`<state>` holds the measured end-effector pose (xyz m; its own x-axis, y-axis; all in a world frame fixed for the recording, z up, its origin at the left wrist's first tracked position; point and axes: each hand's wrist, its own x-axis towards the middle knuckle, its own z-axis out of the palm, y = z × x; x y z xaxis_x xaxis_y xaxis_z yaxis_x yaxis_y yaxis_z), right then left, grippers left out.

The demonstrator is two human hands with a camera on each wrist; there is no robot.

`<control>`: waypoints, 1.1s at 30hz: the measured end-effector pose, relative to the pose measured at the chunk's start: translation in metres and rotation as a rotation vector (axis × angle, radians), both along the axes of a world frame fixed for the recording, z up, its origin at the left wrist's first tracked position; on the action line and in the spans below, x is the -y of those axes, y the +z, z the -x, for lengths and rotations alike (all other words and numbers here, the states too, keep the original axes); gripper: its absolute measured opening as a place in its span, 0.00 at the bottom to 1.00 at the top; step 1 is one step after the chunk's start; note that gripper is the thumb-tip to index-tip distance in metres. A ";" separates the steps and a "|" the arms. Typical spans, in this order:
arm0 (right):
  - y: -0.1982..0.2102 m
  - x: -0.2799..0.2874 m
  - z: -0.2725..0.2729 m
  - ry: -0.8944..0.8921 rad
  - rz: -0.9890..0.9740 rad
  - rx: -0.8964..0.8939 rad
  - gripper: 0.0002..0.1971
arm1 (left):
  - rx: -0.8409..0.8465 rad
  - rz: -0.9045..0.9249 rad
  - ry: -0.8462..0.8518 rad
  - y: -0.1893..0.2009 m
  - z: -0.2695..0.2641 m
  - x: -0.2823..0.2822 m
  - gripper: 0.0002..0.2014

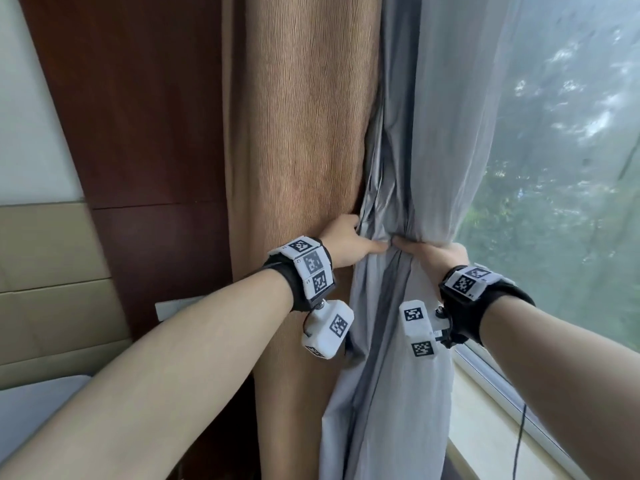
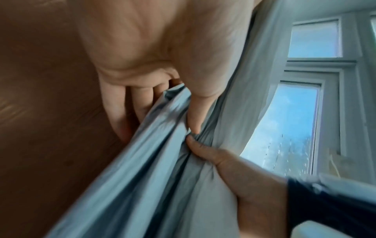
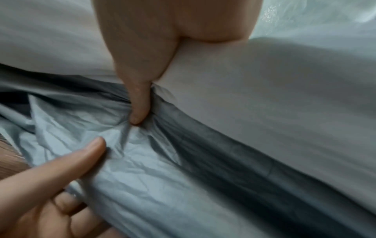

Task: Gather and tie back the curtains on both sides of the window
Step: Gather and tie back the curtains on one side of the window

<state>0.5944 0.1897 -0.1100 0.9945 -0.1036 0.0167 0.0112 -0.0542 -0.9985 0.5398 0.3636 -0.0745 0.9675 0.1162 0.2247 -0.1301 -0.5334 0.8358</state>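
A brown ribbed curtain [image 1: 298, 133] hangs in the middle of the head view. To its right is a grey curtain [image 1: 391, 358], and a sheer white layer [image 1: 460, 133] lies against the window. Both hands squeeze the grey fabric into a bunch at waist height. My left hand [image 1: 367, 239] grips it from the left, fingers behind the folds and thumb [image 2: 195, 112] in front. My right hand [image 1: 427, 251] grips it from the right, its thumb [image 3: 140, 106] pressed into the creases and its fingers hidden behind the cloth. The two thumbs nearly touch. No tie-back is visible.
The window glass [image 1: 571, 168] fills the right, with a pale sill [image 1: 485, 427] below it and a black cable [image 1: 519, 445] hanging over it. A dark wood panel [image 1: 138, 116] and a beige padded wall [image 1: 52, 271] stand to the left.
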 end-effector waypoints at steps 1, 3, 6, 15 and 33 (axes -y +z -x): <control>0.001 0.001 0.001 -0.008 -0.001 0.004 0.39 | 0.006 -0.048 0.014 0.000 0.000 0.001 0.17; 0.001 0.001 0.002 -0.014 -0.013 0.010 0.41 | 0.010 -0.196 0.085 -0.002 -0.001 0.002 0.17; -0.003 -0.002 0.000 0.044 0.001 0.012 0.44 | -0.022 -0.214 0.107 -0.004 -0.002 0.004 0.16; -0.002 -0.006 0.009 0.400 -0.004 0.061 0.24 | -0.219 0.033 -0.189 -0.002 0.007 0.016 0.10; -0.006 0.007 -0.004 0.255 -0.076 0.122 0.24 | -0.032 -0.209 0.122 0.000 -0.016 -0.009 0.47</control>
<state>0.5983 0.1826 -0.1158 0.9797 0.1437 0.1399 0.1353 0.0411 -0.9899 0.5555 0.3731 -0.0742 0.9562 0.1864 0.2258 -0.0297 -0.7055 0.7081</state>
